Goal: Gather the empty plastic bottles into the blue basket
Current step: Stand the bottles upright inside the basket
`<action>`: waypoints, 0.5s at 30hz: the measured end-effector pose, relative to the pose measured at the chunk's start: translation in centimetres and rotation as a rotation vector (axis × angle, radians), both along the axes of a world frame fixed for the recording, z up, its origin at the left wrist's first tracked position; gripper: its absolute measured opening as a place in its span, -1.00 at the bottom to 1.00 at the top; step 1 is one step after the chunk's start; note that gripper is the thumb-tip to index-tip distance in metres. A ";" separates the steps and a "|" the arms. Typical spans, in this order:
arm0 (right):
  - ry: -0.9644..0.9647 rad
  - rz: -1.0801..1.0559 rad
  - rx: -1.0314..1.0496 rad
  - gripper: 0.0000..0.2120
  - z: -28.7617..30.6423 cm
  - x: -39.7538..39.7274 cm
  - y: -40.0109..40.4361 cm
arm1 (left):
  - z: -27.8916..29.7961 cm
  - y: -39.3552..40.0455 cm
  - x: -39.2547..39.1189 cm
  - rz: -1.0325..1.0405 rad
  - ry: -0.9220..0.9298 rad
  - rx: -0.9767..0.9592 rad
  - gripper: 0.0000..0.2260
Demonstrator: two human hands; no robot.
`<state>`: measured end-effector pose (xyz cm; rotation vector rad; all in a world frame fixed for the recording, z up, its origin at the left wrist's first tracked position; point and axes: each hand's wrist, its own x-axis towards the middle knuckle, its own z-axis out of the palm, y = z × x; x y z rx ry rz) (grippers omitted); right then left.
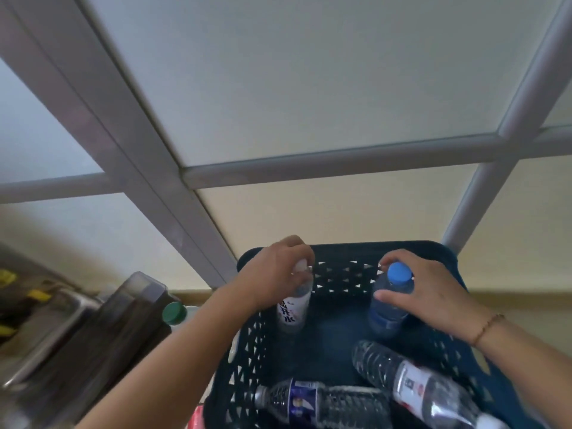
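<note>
Left hand (pixel 272 270) pinching white-capped bottle (pixel 294 305) | right hand (pixel 433 292) clasping blue-capped bottle (pixel 390 301) | both upright, hanging below hands inside blue basket (pixel 247 351)

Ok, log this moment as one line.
left hand holds white-label bottle | right hand holds blue-cap bottle | both upright in blue basket

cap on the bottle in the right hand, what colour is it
Blue; the cap shows clearly in the head view, the only one.
</note>
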<state>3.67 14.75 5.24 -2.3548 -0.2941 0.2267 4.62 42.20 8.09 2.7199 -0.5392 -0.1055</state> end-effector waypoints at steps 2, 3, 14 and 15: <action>-0.003 -0.013 -0.028 -0.55 0.0 -0.2 0.3 | 0.2 1.0 -0.4 0.063 -0.001 -0.024 -0.89; -0.097 -0.023 -0.078 -0.53 0.4 -0.6 0.7 | 0.3 1.5 -0.7 0.095 0.000 -0.028 -0.89; 0.092 0.245 -0.128 -0.16 -3.7 -0.6 17.7 | -0.8 4.4 -3.4 0.439 -0.099 -0.182 -0.88; 0.087 0.220 -0.094 -0.21 -4.3 -0.4 18.3 | -1.0 4.5 -3.6 0.446 -0.109 -0.192 -0.87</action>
